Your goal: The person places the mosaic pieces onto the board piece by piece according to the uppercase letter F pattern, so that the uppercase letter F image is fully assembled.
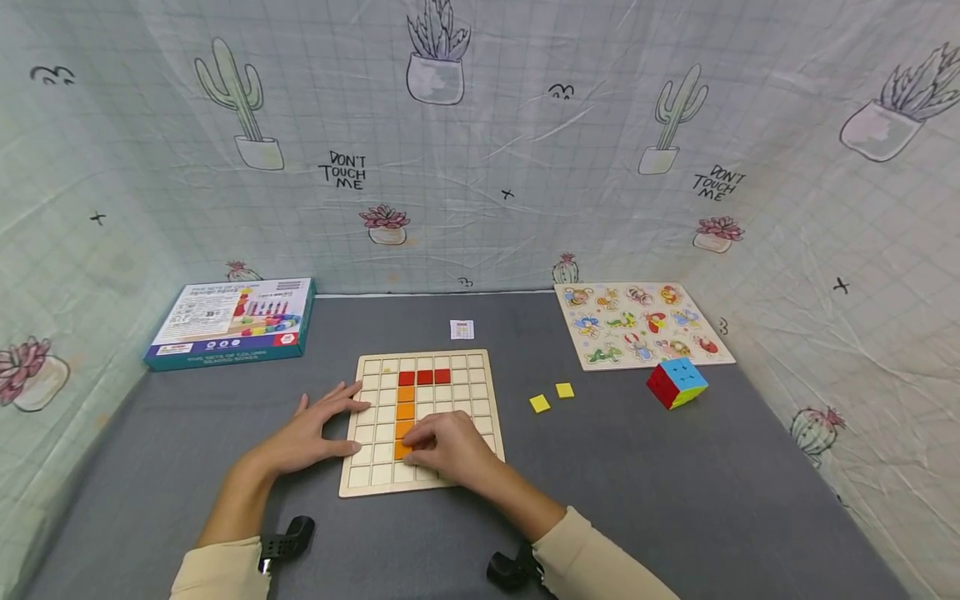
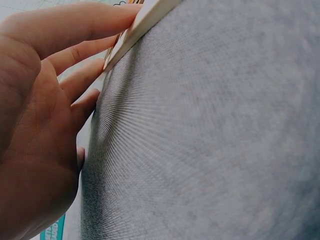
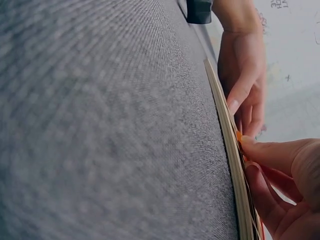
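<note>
A light wooden grid board lies on the dark grey table. Red tiles form a short row near its top, and a column of orange tiles runs down from the row's left end. At the column's lower end, my right hand pinches the lowest orange tile between thumb and fingers; the fingers partly cover it. My left hand rests along the board's left edge, fingers spread. In the left wrist view, the fingertips of that hand touch the board's rim.
Two yellow tiles lie right of the board. Beyond them are a puzzle cube and an insect picture board. A teal-edged box stands at back left, and a small printed card lies behind the grid board.
</note>
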A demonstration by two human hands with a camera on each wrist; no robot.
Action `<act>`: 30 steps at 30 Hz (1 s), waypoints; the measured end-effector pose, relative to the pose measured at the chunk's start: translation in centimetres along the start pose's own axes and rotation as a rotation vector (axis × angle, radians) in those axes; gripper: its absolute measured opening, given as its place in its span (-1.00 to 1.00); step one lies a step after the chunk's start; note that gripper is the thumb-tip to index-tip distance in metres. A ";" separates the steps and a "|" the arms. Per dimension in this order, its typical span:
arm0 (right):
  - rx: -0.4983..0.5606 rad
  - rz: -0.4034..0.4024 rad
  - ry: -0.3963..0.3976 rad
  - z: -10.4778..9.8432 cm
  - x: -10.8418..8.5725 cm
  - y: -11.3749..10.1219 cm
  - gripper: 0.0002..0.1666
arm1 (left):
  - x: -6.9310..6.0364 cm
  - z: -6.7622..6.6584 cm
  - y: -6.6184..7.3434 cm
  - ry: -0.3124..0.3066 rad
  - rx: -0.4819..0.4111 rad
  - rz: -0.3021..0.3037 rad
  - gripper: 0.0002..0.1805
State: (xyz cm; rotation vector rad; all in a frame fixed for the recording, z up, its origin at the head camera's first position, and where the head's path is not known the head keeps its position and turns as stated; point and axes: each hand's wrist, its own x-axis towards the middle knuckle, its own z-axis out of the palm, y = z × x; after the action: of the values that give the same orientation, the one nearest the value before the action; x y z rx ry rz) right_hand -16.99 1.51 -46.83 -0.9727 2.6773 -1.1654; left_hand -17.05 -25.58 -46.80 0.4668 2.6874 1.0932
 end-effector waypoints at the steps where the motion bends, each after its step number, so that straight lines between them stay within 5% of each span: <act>1: -0.005 -0.001 0.001 0.0 0.0 0.0 -0.80 | 0.0 0.0 0.0 0.001 0.001 0.000 -0.34; 30: -0.016 0.013 0.005 0.2 0.0 0.0 -0.81 | 0.1 0.1 -0.2 0.003 0.006 0.005 -0.34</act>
State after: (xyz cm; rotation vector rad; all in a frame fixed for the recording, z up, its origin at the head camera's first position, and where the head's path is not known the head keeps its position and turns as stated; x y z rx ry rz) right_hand -16.95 1.38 -46.96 -0.9547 2.6968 -1.1473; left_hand -17.12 -25.65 -47.00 0.4729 2.6949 1.0881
